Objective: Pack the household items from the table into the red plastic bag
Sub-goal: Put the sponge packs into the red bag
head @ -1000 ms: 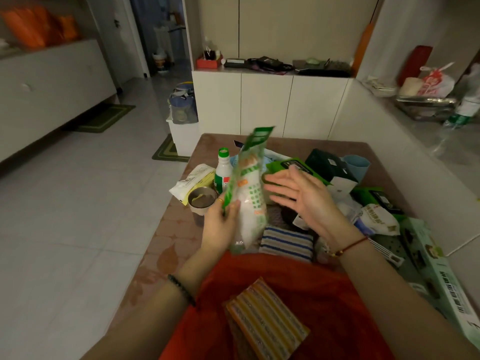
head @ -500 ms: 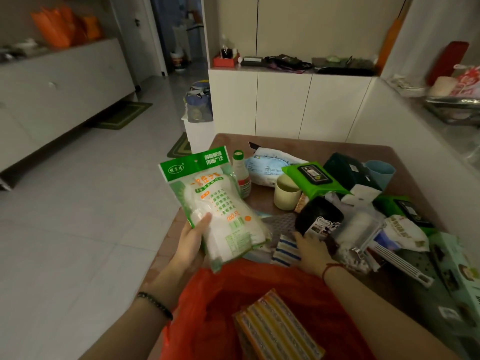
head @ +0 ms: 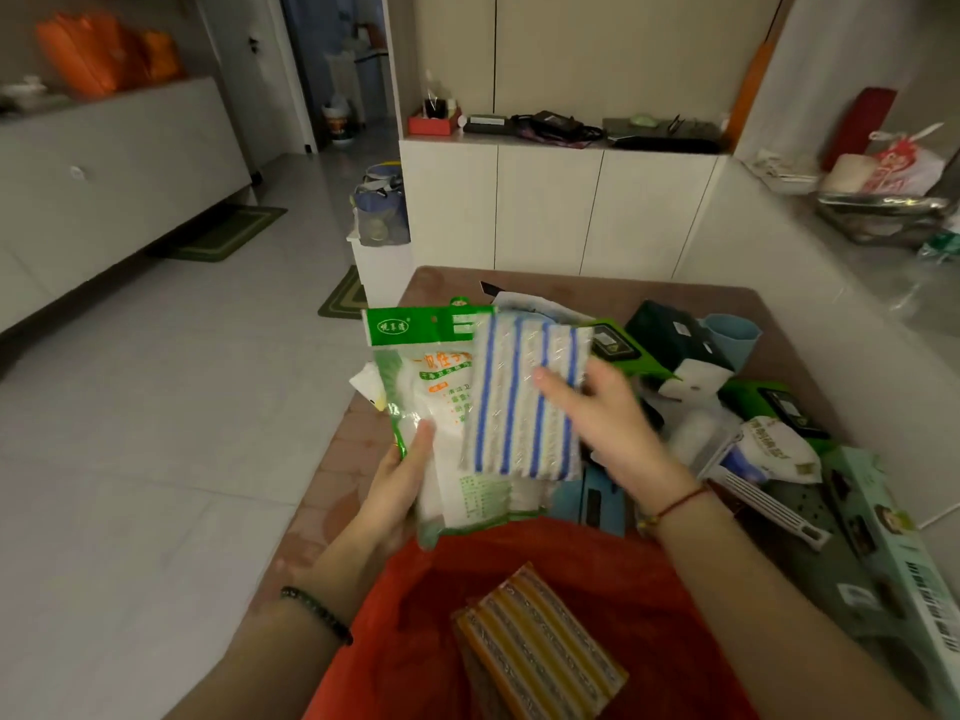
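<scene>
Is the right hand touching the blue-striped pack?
Touching. Head view: the right hand grips the blue-striped pack, one fingertip lying plainly on its front face, no gap.

Sponge pack (head: 540,641) lies in the bag (head: 597,558); above its far rim, packet (head: 431,397) left, cloth (head: 519,402) overlapping its right, table (head: 597,298) behind.
</scene>
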`<state>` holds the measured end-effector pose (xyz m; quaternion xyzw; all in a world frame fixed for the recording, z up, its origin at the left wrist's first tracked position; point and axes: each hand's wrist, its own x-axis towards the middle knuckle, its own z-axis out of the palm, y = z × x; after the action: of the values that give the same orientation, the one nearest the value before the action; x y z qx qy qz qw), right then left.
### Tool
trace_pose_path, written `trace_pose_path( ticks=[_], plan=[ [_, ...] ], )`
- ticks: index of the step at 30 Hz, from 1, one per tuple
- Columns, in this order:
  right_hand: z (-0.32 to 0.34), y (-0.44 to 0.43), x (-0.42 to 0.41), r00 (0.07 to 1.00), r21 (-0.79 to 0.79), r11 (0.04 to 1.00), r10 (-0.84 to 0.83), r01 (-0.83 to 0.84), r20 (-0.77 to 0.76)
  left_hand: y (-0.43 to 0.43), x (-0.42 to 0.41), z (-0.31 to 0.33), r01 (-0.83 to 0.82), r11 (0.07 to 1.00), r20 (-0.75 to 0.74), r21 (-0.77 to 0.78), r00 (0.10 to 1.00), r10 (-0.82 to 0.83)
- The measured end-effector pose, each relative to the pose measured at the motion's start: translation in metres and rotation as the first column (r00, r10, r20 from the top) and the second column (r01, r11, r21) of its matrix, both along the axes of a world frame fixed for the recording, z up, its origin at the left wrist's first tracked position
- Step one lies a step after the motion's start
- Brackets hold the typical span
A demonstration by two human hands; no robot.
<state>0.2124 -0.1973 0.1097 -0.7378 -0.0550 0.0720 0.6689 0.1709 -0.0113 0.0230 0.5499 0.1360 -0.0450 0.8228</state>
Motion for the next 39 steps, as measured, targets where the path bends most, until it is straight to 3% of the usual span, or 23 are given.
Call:
trace_pose_path(
  ticks=[4,8,10,13,16,18,21,26,30,34,36,39],
  plan=[
    [-0.032,0.037,-0.014,0.996,-0.229,0.973,0.011,0.01,0.091,-0.009,-0.004,0.0,0.122,0.992,0.029,0.026,0.992,-0.123],
    [-0.047,0.043,-0.003,0.992,-0.321,0.943,0.112,-0.089,0.054,0.011,-0.008,-0.008,0.019,0.998,-0.003,-0.062,1.0,-0.02],
    [-0.057,0.034,0.015,0.999,-0.256,0.967,-0.007,-0.001,-0.033,0.027,-0.006,-0.01,-0.042,0.995,-0.02,-0.089,0.999,0.041],
    [-0.079,0.015,0.034,0.953,-0.338,0.933,-0.206,0.124,-0.221,0.047,0.0,-0.011,-0.148,0.987,0.011,-0.07,0.989,0.149],
    [-0.104,0.005,0.036,0.76,-0.183,0.974,-0.221,0.136,-0.611,0.058,0.005,-0.013,-0.183,0.981,0.024,-0.067,0.983,0.185],
    [-0.12,0.005,0.042,0.648,-0.075,0.966,-0.222,0.246,-0.729,0.061,0.009,-0.017,-0.173,0.98,0.008,-0.095,0.985,0.174],
    [-0.131,0.013,0.056,0.559,-0.02,0.923,-0.25,0.384,-0.791,0.059,0.012,-0.02,-0.166,0.98,-0.015,-0.108,0.986,0.165],
    [-0.14,0.016,0.066,0.494,0.128,0.877,-0.136,0.464,-0.859,0.052,0.014,-0.016,-0.148,0.984,-0.015,-0.1,0.989,0.147],
    [-0.132,0.016,0.06,0.484,0.323,0.744,0.0,0.585,-0.875,0.046,0.012,-0.009,-0.074,0.971,0.01,-0.226,0.997,0.078],
    [-0.13,0.017,0.062,0.432,0.432,0.539,0.135,0.723,-0.892,0.039,0.002,-0.002,-0.07,0.941,0.006,-0.331,0.997,0.076],
    [-0.133,0.017,0.071,0.379,0.428,0.5,0.203,0.753,-0.903,0.04,-0.005,-0.002,-0.074,0.947,0.005,-0.311,0.997,0.08],
    [-0.136,0.014,0.087,0.255,0.295,0.549,0.151,0.782,-0.955,0.048,-0.013,-0.004,-0.094,0.95,-0.021,-0.296,0.996,0.092]
  ],
)
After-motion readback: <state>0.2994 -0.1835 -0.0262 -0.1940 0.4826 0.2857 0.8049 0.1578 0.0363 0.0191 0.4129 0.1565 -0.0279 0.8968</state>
